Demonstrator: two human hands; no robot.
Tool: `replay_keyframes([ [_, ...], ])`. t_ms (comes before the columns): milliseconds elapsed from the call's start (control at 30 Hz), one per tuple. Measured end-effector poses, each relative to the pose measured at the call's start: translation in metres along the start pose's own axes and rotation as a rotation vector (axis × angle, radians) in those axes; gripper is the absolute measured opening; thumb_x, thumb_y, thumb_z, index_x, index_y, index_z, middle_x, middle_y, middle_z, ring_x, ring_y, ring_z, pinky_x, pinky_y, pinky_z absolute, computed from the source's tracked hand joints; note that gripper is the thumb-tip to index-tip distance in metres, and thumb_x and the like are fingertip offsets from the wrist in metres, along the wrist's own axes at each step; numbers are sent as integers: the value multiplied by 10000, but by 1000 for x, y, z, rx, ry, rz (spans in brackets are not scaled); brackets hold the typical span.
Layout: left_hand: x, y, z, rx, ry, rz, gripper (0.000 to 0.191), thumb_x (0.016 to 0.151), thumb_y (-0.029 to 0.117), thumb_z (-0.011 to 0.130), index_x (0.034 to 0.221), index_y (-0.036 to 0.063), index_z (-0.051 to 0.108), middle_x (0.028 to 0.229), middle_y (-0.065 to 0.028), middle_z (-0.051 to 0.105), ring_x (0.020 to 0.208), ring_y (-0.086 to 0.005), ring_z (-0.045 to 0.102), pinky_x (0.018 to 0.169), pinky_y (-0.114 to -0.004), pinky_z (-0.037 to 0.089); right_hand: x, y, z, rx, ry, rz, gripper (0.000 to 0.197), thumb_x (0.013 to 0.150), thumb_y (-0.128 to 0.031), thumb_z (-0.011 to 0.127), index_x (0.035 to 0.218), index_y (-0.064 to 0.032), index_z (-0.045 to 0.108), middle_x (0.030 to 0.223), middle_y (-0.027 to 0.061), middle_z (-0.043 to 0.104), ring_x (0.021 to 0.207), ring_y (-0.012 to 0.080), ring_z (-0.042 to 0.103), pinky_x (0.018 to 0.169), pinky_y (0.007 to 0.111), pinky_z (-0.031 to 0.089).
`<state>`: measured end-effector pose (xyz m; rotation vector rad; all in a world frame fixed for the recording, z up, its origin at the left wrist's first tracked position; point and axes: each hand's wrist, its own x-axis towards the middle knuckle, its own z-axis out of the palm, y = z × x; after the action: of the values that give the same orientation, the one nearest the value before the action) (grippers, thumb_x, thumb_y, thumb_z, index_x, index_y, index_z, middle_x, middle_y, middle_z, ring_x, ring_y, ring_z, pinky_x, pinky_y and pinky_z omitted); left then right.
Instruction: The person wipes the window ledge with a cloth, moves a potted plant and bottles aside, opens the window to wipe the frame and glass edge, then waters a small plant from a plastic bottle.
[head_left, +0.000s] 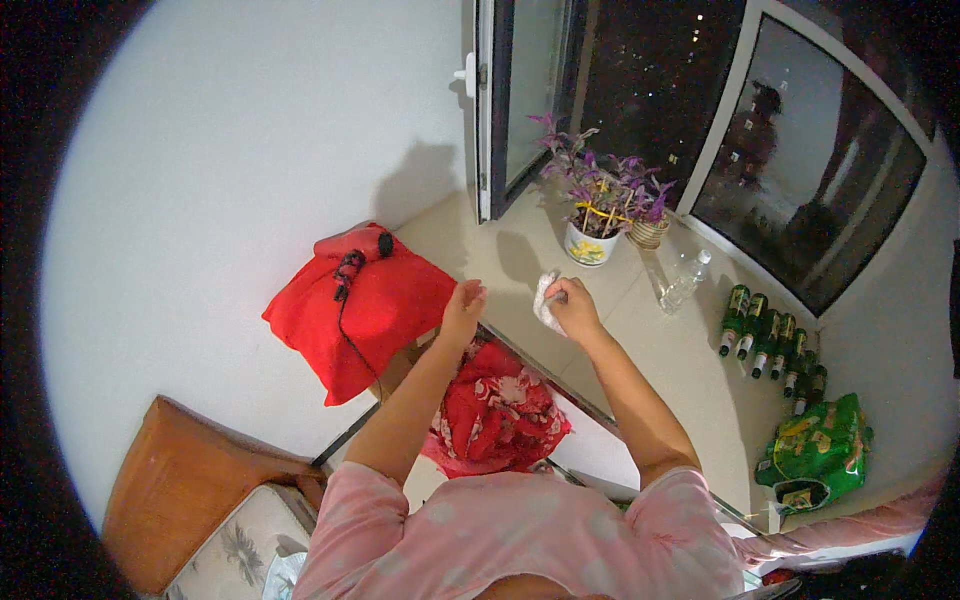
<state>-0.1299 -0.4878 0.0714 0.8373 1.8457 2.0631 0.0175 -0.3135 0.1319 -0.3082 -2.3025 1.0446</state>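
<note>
My right hand (574, 306) is closed on a crumpled white cloth (548, 302) above the tiled ledge (517, 262). Empty, with its fingers loosely bent and apart, my left hand (466, 304) is raised beside the right edge of a red fabric bundle (405, 300). A black cord (347, 274) lies on that bundle and hangs down its front. Beyond my right hand stands a white flower pot (590, 246) holding a purple-leaved plant (600, 180). Below my hands is a heap of red and pink patterned fabric (499, 412).
On the ledge to the right are a clear plastic bottle (685, 283), several green bottles (765, 337) and a green plastic package (821, 454). A striped pot (649, 231) sits behind the white one. An open window sash (525, 105) juts inward. A brown leather chair (195, 480) stands lower left.
</note>
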Motion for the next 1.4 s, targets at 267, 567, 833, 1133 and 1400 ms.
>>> replay_keyframes([
  [267, 23, 13, -36, 125, 171, 68, 347, 882, 103, 522, 1189, -18, 417, 1162, -133, 500, 1060, -210, 489, 915, -307, 396, 54, 28, 20, 67, -15, 16, 149, 678, -4, 574, 804, -82, 589, 882, 115, 535, 795, 271, 543, 726, 333, 439],
  [567, 135, -19, -17, 339, 285, 49, 464, 885, 180, 531, 1269, -20, 361, 1241, -206, 452, 1167, -303, 429, 966, -363, 350, 139, 89, 55, 235, -129, 190, 186, 667, 20, 576, 830, -66, 596, 938, 112, 546, 877, 254, 557, 763, 323, 452],
  [833, 243, -18, 27, 631, 377, 229, 536, 895, 152, 484, 1350, 5, 243, 1328, -229, 362, 1231, -334, 361, 1014, -373, 298, 192, 160, 80, 218, -59, 66, 147, 676, -12, 553, 802, -79, 591, 866, 74, 478, 712, 213, 548, 424, 310, 478],
  [1133, 334, -21, 39, 479, 241, 166, 397, 938, 171, 379, 1291, 2, 314, 1218, -230, 480, 1118, -346, 476, 897, -383, 393, 194, 170, 81, 171, 41, 181, 165, 681, 11, 552, 803, -92, 596, 852, 49, 501, 703, 199, 542, 479, 294, 460],
  [1400, 374, -63, 12, -574, 278, -187, 389, 947, 259, 393, 1197, -38, 417, 1007, -176, 575, 839, -256, 550, 735, -367, 449, 211, 146, 104, 106, 97, 19, 223, 701, 21, 553, 876, -110, 595, 900, 58, 484, 793, 179, 493, 664, 291, 441],
])
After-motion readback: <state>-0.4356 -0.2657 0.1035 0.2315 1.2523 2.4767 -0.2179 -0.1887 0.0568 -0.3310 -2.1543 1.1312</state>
